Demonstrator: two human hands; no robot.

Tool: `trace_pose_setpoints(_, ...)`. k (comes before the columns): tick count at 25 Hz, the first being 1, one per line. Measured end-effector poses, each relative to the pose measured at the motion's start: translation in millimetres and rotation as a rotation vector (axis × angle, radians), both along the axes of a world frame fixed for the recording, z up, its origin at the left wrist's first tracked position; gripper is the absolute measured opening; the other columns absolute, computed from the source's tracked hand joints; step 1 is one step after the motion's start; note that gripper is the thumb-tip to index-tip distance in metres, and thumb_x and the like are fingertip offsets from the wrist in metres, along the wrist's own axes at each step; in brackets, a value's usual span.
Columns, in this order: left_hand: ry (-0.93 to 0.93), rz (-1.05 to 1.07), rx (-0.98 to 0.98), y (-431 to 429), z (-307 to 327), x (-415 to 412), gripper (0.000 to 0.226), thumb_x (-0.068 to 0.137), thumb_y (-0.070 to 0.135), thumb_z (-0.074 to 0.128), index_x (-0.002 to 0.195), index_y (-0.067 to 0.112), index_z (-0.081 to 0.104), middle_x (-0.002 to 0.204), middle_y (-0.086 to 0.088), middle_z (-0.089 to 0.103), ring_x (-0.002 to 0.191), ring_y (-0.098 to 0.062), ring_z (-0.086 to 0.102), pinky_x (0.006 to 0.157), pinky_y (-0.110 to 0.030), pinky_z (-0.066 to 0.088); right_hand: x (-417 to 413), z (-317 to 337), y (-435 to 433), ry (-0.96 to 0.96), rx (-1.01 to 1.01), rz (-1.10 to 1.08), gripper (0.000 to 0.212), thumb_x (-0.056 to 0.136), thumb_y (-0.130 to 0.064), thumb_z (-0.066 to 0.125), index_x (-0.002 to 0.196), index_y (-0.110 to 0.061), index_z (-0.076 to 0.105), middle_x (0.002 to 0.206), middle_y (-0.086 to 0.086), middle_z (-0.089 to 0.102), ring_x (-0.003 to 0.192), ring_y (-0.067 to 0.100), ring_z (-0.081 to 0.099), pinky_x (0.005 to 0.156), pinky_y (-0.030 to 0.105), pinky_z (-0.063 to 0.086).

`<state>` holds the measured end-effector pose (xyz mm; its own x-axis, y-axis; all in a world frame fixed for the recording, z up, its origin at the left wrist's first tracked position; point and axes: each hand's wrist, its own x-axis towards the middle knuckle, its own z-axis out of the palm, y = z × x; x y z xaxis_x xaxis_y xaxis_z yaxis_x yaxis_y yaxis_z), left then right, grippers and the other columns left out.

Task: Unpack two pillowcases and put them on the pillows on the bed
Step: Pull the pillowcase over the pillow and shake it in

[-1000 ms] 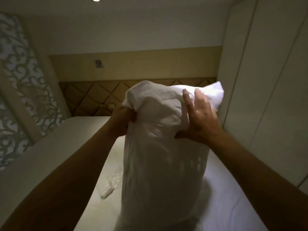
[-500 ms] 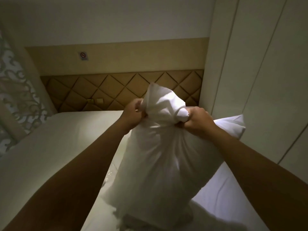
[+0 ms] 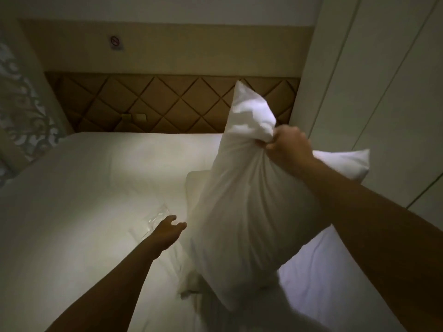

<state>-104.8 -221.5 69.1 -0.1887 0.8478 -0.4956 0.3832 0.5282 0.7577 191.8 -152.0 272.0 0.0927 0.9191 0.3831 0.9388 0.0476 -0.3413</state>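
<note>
The right grip is clamped on the bunched top of the filled pillowcase, which hangs below it over the bed. The left grip, fingers loosely apart and holding nothing, hovers beside the pillowcase, a clear plastic wrapper just beyond it.

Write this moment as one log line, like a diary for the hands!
right hand: grips cased pillow by bunched end, tilted over bed | left hand: open, beside pillow, above plastic wrapper
</note>
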Motion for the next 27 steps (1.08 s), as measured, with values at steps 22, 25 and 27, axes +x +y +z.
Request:
trace_pose_setpoints(22,0.011,0.393,0.519,36.3,163.4,97.7,0.06,0.096,0.046,0.054,0.14,0.005,0.045,0.128,-0.017,0.056,0.108,-0.035,0.055,0.088,-0.043,0.045,205.7,26.6,8.6,0.708,-0.196,-0.163,0.079,0.092,-0.051,0.058,0.154,-0.017,0.023,0.157,0.012,0.03,0.138,0.033,0.038,0.109,0.032,0.035)
trace_pose_setpoints(25,0.146,0.364,0.568,40.7,175.4,120.6,0.055,0.096,0.048,0.052,0.132,0.007,0.051,0.115,-0.011,0.059,0.095,-0.028,0.055,0.082,-0.04,0.048,229.3,-6.7,9.9,0.769,-0.288,-0.2,0.078,0.091,-0.056,0.056,0.149,-0.009,0.034,0.147,0.016,0.043,0.125,0.036,0.05,0.097,0.034,0.043)
trace_pose_setpoints(27,0.208,0.362,0.592,41.6,179.1,132.7,0.051,0.096,0.049,0.052,0.127,0.008,0.054,0.113,-0.01,0.06,0.094,-0.027,0.056,0.08,-0.038,0.049,236.4,-21.6,10.0,0.787,-0.313,-0.211,0.081,0.086,-0.062,0.056,0.141,-0.005,0.042,0.137,0.019,0.052,0.116,0.038,0.057,0.097,0.041,0.048)
